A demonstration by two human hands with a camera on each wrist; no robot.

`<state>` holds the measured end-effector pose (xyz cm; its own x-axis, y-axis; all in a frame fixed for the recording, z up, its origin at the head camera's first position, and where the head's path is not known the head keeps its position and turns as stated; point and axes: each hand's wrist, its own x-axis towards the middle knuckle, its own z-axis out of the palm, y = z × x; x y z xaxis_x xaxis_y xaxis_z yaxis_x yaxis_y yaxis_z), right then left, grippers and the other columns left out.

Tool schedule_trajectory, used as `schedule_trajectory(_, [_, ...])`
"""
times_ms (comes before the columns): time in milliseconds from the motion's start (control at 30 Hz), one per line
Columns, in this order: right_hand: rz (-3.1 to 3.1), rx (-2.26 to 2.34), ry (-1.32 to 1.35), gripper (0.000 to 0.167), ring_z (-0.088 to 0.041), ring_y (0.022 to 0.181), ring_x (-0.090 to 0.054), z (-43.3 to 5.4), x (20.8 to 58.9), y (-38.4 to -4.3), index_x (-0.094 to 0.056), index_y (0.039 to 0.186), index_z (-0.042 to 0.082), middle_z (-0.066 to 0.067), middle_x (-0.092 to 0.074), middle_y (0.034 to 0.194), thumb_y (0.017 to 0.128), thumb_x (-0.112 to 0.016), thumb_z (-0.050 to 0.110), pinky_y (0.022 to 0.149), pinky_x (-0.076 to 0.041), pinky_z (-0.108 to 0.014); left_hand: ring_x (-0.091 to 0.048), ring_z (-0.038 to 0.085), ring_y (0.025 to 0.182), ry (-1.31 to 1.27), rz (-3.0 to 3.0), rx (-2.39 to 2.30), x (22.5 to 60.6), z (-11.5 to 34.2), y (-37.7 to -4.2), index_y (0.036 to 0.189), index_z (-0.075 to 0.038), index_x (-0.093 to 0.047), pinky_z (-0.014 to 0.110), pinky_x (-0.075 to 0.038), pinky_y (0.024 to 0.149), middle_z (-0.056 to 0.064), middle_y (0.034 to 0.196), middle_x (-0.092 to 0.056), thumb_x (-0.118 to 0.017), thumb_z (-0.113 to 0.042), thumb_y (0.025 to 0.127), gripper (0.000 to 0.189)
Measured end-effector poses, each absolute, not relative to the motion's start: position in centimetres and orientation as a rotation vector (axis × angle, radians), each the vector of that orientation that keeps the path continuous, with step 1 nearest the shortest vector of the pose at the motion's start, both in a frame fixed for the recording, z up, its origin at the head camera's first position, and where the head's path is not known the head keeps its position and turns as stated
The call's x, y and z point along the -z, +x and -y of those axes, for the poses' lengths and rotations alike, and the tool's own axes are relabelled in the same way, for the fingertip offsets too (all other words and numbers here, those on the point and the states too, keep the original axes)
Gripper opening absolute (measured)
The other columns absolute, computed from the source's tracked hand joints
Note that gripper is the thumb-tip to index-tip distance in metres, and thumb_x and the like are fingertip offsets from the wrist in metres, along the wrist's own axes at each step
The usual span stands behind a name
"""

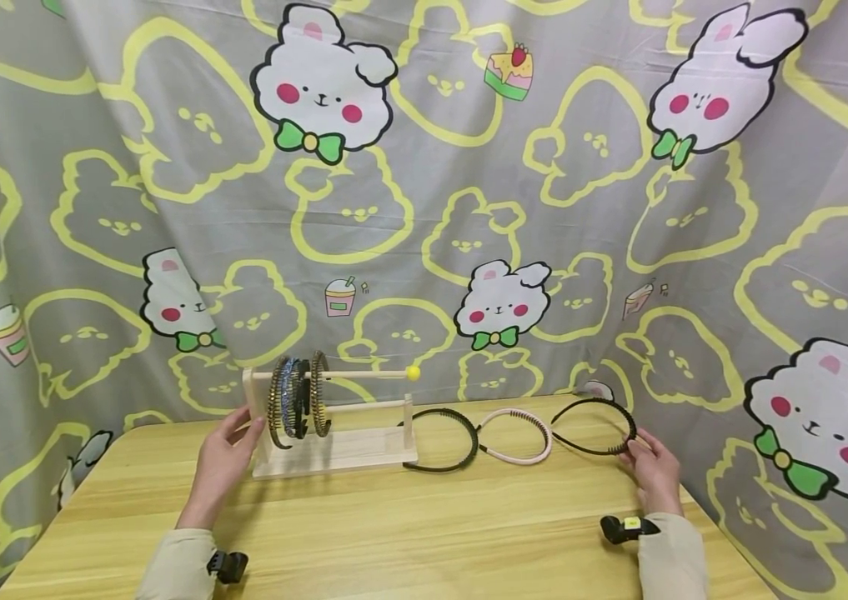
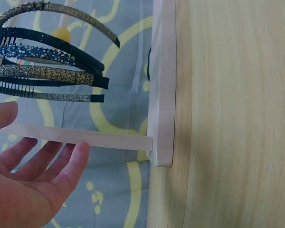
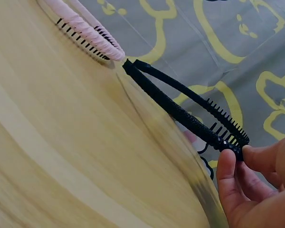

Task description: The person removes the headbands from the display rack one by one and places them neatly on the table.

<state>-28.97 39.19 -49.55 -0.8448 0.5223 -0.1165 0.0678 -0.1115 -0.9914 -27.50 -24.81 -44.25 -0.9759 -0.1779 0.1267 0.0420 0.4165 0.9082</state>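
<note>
Pale wooden table (image 1: 424, 533), action all along the far side!
Far left, the rack (image 1: 348, 454) stands hung with headbands (image 1: 288, 400); left hand (image 1: 223, 454) grips its left post (image 1: 249, 387); right hand (image 1: 656, 475) pinches a black band (image 3: 171, 106), far right; between rack and black band lie a dark band (image 1: 477, 435) and a pink band (image 1: 548, 437).

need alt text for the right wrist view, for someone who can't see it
A right hand pinches the curved middle of a black headband with comb teeth. Beyond the headband's ends, a pink toothed headband rests on a wood-grain table, with gray, yellow-patterned fabric behind.
</note>
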Motion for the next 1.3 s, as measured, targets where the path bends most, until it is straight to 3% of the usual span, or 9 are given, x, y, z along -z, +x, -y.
schedule_trajectory(233, [1.835,-2.013,-0.638,0.055,0.006,0.078,-0.064,-39.3,50.1,-29.6,-0.033,0.156,-0.002,0.024,-0.066,0.080,0.104,-0.051,0.003,0.078,-0.059,-0.017,-0.041,0.042,0.145,0.116,2.468,1.584,44.3,24.8,-27.5,0.160,-0.004,-0.030,0.055,-0.042,0.114,0.021,0.163,-0.034,-0.050,-0.050,0.106,0.074])
schedule_trajectory(467, [1.824,-1.945,-0.643,0.038,0.008,0.074,-0.063,-39.1,50.2,-30.1,-0.046,0.139,-0.011,0.023,-0.065,0.077,0.102,-0.052,-0.002,0.070,-0.058,-0.015,-0.042,0.041,0.145,0.104,2.470,1.587,44.4,24.7,-27.6,0.161,-0.006,-0.029,0.053,-0.043,0.113,0.020,0.163,-0.034,-0.050,-0.052,0.105,0.075])
schedule_trajectory(667, [1.811,-1.919,-0.648,0.044,0.008,0.067,-0.062,-38.9,50.4,-30.3,-0.045,0.142,-0.016,0.021,-0.064,0.076,0.100,-0.052,-0.004,0.066,-0.057,-0.014,-0.041,0.041,0.145,0.110,2.467,1.597,44.3,24.7,-27.6,0.161,-0.006,-0.029,0.055,-0.043,0.113,0.020,0.163,-0.034,-0.050,-0.052,0.105,0.076])
schedule_trajectory(900, [1.818,-1.968,-0.627,0.048,0.004,0.068,-0.066,-38.6,50.7,-30.3,-0.041,0.143,-0.016,0.018,-0.061,0.076,0.099,-0.054,-0.005,0.073,-0.059,-0.015,-0.042,0.041,0.145,0.117,2.471,1.587,44.3,24.7,-27.5,0.161,-0.006,-0.029,0.054,-0.043,0.113,0.020,0.163,-0.035,-0.050,-0.052,0.105,0.076])
schedule_trajectory(1000, [1.845,-1.954,-0.597,0.050,0.005,0.070,-0.065,-38.6,50.8,-30.3,-0.040,0.143,-0.018,0.009,-0.065,0.086,0.098,-0.056,-0.006,0.075,-0.059,-0.016,-0.042,0.040,0.145,0.124,2.476,1.587,44.3,24.7,-27.4,0.161,-0.006,-0.029,0.054,-0.044,0.113,0.020,0.163,-0.035,-0.049,-0.053,0.105,0.076])
schedule_trajectory(1200, [1.997,-1.775,-0.564,0.049,0.012,0.069,-0.056,-38.2,50.9,-30.4,-0.043,0.141,-0.021,-0.031,-0.063,0.117,0.096,-0.058,-0.008,0.068,-0.056,-0.011,-0.042,0.040,0.145,0.128,2.482,1.583,44.2,24.7,-27.5,0.161,-0.006,-0.028,0.053,-0.044,0.113,0.020,0.163,-0.035,-0.049,-0.053,0.105,0.076])
schedule_trajectory(1300, [2.097,-1.616,-0.597,0.048,0.015,0.069,-0.050,-37.9,51.0,-30.5,-0.050,0.139,-0.018,-0.038,-0.059,0.126,0.094,-0.062,-0.004,0.063,-0.049,-0.005,-0.043,0.040,0.144,0.127,2.482,1.581,44.3,24.7,-27.5,0.161,-0.006,-0.029,0.053,-0.045,0.112,0.020,0.163,-0.035,-0.049,-0.053,0.105,0.076])
